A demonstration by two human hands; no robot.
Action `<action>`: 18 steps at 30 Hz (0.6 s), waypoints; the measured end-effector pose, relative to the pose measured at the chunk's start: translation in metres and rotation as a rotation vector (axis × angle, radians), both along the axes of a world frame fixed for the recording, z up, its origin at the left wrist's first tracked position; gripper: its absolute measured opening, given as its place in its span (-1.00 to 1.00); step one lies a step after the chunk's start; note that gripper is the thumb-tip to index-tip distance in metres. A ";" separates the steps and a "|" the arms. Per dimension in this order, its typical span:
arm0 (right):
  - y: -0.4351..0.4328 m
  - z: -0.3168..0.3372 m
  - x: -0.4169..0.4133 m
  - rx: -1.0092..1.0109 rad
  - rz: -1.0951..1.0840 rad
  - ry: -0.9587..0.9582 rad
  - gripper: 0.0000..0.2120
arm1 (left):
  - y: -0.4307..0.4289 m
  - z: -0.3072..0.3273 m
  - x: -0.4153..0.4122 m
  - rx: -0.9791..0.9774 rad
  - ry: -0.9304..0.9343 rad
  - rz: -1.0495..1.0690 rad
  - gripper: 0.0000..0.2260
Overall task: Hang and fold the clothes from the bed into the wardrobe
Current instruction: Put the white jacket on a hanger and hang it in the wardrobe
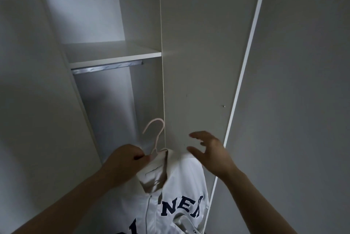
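Wardrobe (144, 16): stands open above and beyond both hands.
Shirt (176, 186): white with dark lettering, hangs from the hanger below and between the hands.
Rail (106, 67): under the shelf, high above the left hand.
Left hand (125, 160): fingers curled, gripping the hanger at the collar.
Right hand (212, 156): fingers spread, holding nothing, by the shirt's shoulder.
Hanger (157, 135): pale hook rises just above the left hand.

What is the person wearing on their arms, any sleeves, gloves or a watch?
The left grip and right grip are bare hands, no gloves or rings visible. The left forearm and right forearm are uncovered to the frame's edge: no sleeves, watch or bracelet in view.
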State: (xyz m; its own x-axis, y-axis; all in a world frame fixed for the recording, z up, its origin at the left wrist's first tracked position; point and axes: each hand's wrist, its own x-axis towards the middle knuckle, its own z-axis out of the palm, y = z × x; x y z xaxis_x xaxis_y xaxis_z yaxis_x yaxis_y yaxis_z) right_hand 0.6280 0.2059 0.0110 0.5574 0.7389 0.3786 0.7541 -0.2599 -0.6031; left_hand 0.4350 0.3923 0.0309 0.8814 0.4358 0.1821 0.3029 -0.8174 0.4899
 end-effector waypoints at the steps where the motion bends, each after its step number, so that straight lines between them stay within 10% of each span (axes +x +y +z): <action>1: 0.003 -0.002 -0.004 -0.080 0.064 -0.016 -0.62 | 0.000 0.001 -0.002 0.010 -0.005 -0.016 -0.43; 18: 0.041 -0.015 -0.070 0.056 0.222 0.254 -0.66 | 0.033 0.019 -0.025 0.021 -0.068 -0.181 -0.50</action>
State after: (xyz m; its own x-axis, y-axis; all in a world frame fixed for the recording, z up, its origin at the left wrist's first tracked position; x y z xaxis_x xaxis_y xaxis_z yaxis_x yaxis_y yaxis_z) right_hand 0.5581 0.2465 -0.0043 0.4671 0.8345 0.2921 0.6127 -0.0674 -0.7874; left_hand 0.4101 0.4255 0.0497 0.9303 0.2669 0.2515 0.1169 -0.8659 0.4864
